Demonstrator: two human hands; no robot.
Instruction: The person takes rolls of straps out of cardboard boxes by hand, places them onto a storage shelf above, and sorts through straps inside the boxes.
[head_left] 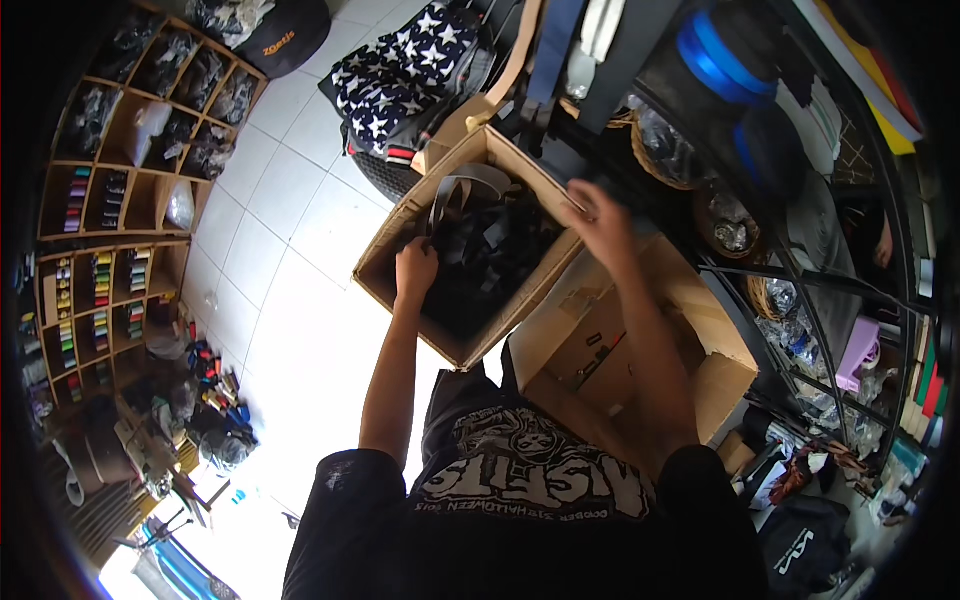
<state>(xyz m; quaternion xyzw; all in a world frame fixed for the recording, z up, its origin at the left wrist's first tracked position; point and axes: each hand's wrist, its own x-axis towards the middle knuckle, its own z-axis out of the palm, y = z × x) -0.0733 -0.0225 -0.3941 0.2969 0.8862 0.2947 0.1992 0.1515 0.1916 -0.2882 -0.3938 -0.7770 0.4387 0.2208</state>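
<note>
A cardboard box stands in front of me, its top open. Inside lies a tangled heap of black straps. One grey strap arches above the heap and runs down to my left hand. That hand is closed at the box's left side, with the strap's end at its fingertips. My right hand is at the box's right rim, its fingers bent over the edge; they are slightly blurred. Under my right forearm sits a second open cardboard box, with a few small items inside.
Wooden shelves with thread spools and plastic bags line the left. A star-patterned cloth lies on a seat beyond the box. To the right, a black rack holds baskets and bagged parts. Several straps hang at the top.
</note>
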